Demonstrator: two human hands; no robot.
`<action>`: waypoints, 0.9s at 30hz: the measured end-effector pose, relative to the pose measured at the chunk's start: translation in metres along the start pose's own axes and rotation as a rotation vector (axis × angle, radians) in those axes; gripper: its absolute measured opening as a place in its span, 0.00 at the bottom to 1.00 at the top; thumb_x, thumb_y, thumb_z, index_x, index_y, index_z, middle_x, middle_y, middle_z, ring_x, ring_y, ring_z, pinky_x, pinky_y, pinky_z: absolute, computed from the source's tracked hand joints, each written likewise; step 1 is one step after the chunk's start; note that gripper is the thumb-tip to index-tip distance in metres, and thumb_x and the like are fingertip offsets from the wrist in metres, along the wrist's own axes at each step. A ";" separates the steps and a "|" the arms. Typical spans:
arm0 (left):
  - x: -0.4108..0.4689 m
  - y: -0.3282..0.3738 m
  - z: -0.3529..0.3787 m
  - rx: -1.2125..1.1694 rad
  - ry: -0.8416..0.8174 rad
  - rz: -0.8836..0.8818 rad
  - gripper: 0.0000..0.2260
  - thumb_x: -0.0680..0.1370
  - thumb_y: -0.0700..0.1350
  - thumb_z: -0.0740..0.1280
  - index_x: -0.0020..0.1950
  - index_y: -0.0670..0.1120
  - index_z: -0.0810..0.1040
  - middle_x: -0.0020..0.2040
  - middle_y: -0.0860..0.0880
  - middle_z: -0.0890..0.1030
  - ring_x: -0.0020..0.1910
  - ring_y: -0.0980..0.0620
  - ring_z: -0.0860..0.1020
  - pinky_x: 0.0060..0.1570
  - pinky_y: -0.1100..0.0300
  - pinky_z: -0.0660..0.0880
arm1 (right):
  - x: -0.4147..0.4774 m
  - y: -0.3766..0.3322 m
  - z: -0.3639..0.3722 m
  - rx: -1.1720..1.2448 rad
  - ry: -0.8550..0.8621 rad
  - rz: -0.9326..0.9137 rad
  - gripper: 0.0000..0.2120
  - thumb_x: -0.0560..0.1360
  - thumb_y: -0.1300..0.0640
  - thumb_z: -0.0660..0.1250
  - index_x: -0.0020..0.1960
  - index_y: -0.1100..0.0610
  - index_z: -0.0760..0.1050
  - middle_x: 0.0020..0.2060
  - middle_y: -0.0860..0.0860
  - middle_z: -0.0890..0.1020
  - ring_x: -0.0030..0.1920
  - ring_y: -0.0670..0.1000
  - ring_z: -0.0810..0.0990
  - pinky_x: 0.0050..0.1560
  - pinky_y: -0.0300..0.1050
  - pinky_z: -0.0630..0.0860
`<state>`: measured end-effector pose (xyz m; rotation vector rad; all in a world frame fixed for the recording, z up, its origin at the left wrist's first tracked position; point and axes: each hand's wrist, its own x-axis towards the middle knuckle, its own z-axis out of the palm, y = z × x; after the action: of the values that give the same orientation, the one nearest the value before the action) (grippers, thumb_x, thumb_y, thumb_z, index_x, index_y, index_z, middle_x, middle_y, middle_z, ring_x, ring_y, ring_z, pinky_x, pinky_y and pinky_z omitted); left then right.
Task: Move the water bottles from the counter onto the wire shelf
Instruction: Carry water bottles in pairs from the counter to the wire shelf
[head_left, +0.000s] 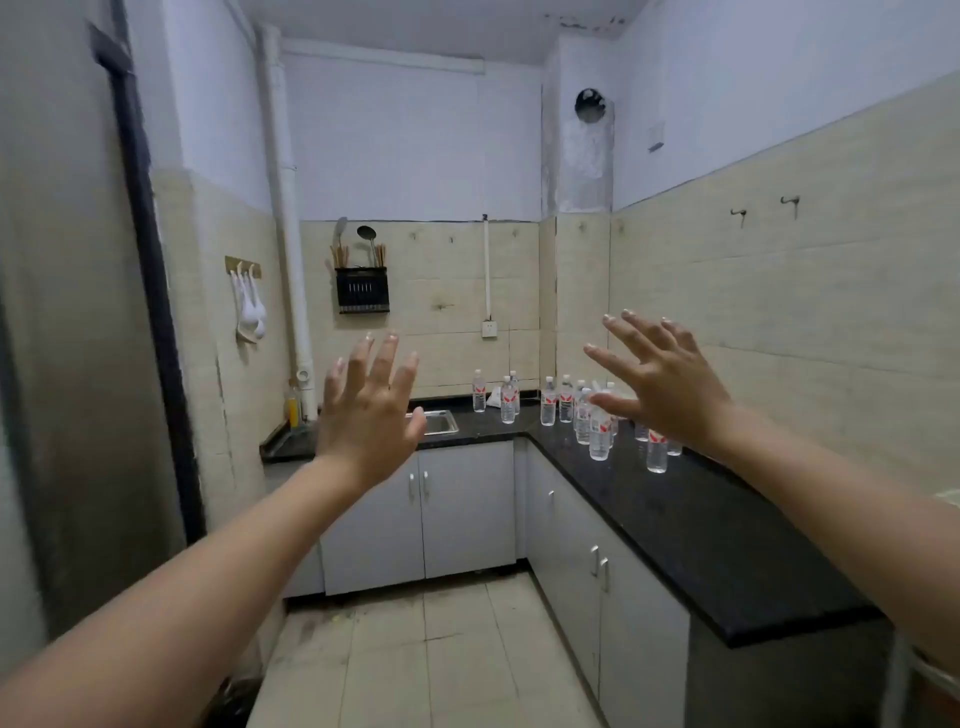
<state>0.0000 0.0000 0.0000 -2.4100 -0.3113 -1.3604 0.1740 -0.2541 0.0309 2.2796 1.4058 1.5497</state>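
Note:
Several clear water bottles (548, 405) with red-and-white labels stand upright on the black L-shaped counter (691, 519), clustered around its far corner. One bottle (479, 392) stands apart at the back, and another (656, 453) is the nearest to me. My left hand (366, 410) is raised in mid-air with fingers spread, holding nothing, in front of the sink. My right hand (660, 379) is also raised and spread, empty, and hides part of the bottle cluster. No wire shelf shows in this view.
A steel sink (440, 422) is set in the counter's back run, with a yellow bottle (294, 408) at its left end. White cabinets (467, 514) sit below. A utensil rack (362, 290) and white ladles (250, 312) hang on the tiled wall. A dark door frame (150, 291) stands left.

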 end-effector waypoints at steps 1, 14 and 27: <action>0.006 0.005 0.010 -0.014 -0.025 -0.008 0.25 0.66 0.48 0.67 0.60 0.41 0.72 0.63 0.35 0.74 0.64 0.39 0.65 0.56 0.36 0.70 | 0.002 0.005 0.011 0.008 -0.017 0.006 0.29 0.71 0.38 0.52 0.57 0.56 0.78 0.57 0.63 0.79 0.57 0.64 0.79 0.52 0.64 0.75; 0.015 0.006 0.172 0.062 -0.186 -0.071 0.23 0.66 0.51 0.58 0.58 0.43 0.73 0.61 0.38 0.78 0.62 0.42 0.63 0.53 0.39 0.73 | 0.005 0.012 0.197 0.155 -0.106 -0.003 0.27 0.70 0.40 0.54 0.58 0.55 0.78 0.58 0.62 0.79 0.59 0.62 0.78 0.54 0.64 0.75; 0.045 -0.068 0.346 0.012 -0.426 -0.267 0.26 0.68 0.52 0.62 0.65 0.43 0.71 0.65 0.37 0.73 0.66 0.37 0.68 0.56 0.38 0.72 | 0.106 0.002 0.387 0.261 -0.149 -0.035 0.28 0.64 0.46 0.74 0.61 0.57 0.76 0.59 0.65 0.77 0.59 0.67 0.76 0.52 0.65 0.75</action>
<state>0.2686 0.2044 -0.1120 -2.7074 -0.7702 -0.9185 0.4786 -0.0191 -0.0845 2.4351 1.6822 1.2195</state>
